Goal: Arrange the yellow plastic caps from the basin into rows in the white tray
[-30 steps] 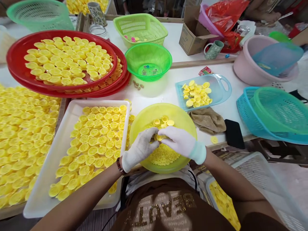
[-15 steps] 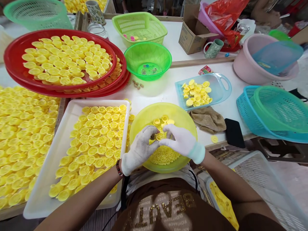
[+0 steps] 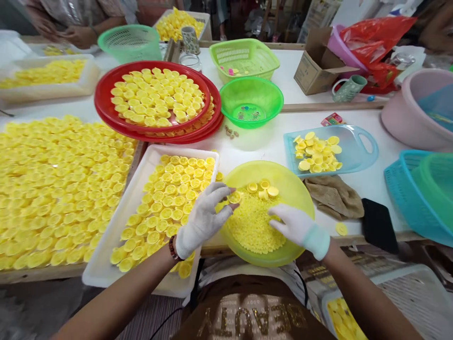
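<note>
My gloved left hand [image 3: 207, 215] is closed on a small round yellow cup-shaped piece [image 3: 234, 196], pinched between bare thumb and fingertips at the left rim of a yellow bowl [image 3: 300, 189]. Over the bowl's right side is my gloved right hand [image 3: 297, 225]; its thumb and fingers are slightly apart, with nothing visible between them. Beneath lie many tiny yellow pieces [image 3: 256, 229] in a heap. Several larger round yellow pieces [image 3: 272, 191] rest at the heap's far edge. Left of the bowl, a white tray [image 3: 102, 264] carries rows of yellow cup-shaped pieces [image 3: 166, 198].
Stacked red trays [image 3: 102, 111] of yellow pieces stand behind the white tray. A green bowl [image 3: 276, 101], a blue tray [image 3: 357, 160] with yellow pieces, a brown cloth [image 3: 336, 196] and a black phone [image 3: 378, 224] surround the yellow bowl. Another person's hands [image 3: 78, 35] show far left.
My hands have parted: the left has moved toward the white tray with a yellow piece, the right away over the heap. The view has swung left.
</note>
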Available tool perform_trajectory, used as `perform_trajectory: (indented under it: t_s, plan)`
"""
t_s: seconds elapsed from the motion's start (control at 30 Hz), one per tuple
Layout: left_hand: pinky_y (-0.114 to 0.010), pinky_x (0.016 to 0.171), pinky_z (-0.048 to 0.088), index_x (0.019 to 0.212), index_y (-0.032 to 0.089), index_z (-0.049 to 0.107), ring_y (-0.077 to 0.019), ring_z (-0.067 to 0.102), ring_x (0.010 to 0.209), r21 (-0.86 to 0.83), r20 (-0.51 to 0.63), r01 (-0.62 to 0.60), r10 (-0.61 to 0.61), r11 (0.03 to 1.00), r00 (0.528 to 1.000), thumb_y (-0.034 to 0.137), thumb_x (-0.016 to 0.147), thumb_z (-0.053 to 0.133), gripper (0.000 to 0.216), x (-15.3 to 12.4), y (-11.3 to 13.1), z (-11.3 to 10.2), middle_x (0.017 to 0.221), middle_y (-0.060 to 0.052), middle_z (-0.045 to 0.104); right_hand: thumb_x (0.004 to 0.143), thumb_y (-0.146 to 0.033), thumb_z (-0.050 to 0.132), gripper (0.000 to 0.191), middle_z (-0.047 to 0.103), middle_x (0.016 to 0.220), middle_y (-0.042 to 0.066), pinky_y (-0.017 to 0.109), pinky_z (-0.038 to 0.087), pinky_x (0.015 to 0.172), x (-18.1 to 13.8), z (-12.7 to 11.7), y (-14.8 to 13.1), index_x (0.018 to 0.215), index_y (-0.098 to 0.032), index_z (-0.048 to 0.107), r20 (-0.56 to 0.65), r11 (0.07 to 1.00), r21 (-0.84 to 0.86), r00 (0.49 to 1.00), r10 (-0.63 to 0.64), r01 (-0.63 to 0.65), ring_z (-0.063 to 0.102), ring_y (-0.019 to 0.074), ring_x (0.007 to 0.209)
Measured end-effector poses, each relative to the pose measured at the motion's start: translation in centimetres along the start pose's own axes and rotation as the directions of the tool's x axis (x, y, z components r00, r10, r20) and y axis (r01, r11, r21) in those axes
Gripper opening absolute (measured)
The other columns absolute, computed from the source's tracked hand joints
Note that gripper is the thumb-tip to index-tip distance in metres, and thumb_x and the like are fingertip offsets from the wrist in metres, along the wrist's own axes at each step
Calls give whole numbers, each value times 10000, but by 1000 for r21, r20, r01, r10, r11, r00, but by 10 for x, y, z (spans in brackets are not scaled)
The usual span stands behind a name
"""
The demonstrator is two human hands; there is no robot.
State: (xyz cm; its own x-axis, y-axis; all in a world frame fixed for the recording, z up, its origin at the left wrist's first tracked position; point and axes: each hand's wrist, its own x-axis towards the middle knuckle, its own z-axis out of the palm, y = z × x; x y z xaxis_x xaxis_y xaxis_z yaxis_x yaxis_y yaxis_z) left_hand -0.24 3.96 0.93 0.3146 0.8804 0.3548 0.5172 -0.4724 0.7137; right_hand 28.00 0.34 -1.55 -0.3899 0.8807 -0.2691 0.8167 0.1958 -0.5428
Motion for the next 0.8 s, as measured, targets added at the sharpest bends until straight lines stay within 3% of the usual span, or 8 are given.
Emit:
perform_trajectory:
  t_s: [0.17, 0.33, 0.43, 0.6, 0.7, 0.8]
  plan:
    - [-361, 838, 565, 1047, 174, 657, -187, 654, 840, 304, -146, 136, -95, 943, 985, 232, 870, 685, 188, 18, -42, -38, 1009, -69, 684, 965, -333, 483, 244, 668, 953, 100, 376, 490, 805, 9, 12, 8, 1009, -177, 665, 55, 989, -136, 996, 66, -58, 648, 250, 914]
    - [-382, 812, 554, 979, 181, 647, -235, 668, 853, 451, -79, 198, -182, 870, 980, 229, 845, 658, 143, 39, -67, -38, 959, -84, 707, 974, -305, 483, 226, 686, 1013, 108, 373, 479, 812, 13, 11, -8, 1037, -182, 662, 86, 979, -196, 994, 72, -54, 653, 259, 951]
    - [-394, 817, 556, 1016, 182, 639, -246, 682, 858, 452, -40, 203, -207, 868, 977, 216, 844, 633, 175, 43, -70, -31, 965, -90, 714, 980, -281, 493, 205, 692, 1009, 100, 356, 484, 806, 13, 6, -14, 1041, -184, 663, 47, 973, -226, 997, 68, -56, 660, 255, 963]
    - [-388, 850, 566, 1144, 173, 609, -232, 706, 893, 350, -66, 191, -179, 917, 982, 201, 857, 623, 289, 33, -71, -33, 1048, -97, 728, 1007, -251, 469, 252, 645, 1214, 123, 307, 477, 726, 40, -12, -22, 1201, -191, 619, -160, 951, -300, 987, 29, -76, 654, 237, 1005]
    - [-397, 861, 571, 1172, 159, 601, -217, 707, 873, 329, -105, 168, -141, 929, 984, 201, 891, 596, 284, 25, -61, -37, 1083, -105, 717, 1007, -301, 498, 280, 632, 1249, 144, 301, 464, 683, 74, -19, -30, 1243, -185, 596, -90, 917, -393, 995, 43, -75, 664, 238, 973]
    - [-378, 849, 578, 1137, 159, 616, -198, 702, 853, 300, -118, 115, -83, 947, 990, 191, 904, 603, 235, 18, -42, -35, 1063, -89, 711, 981, -242, 533, 226, 674, 1119, 162, 315, 458, 678, 102, -18, -35, 1158, -151, 641, 19, 887, -458, 997, 80, -62, 681, 246, 896]
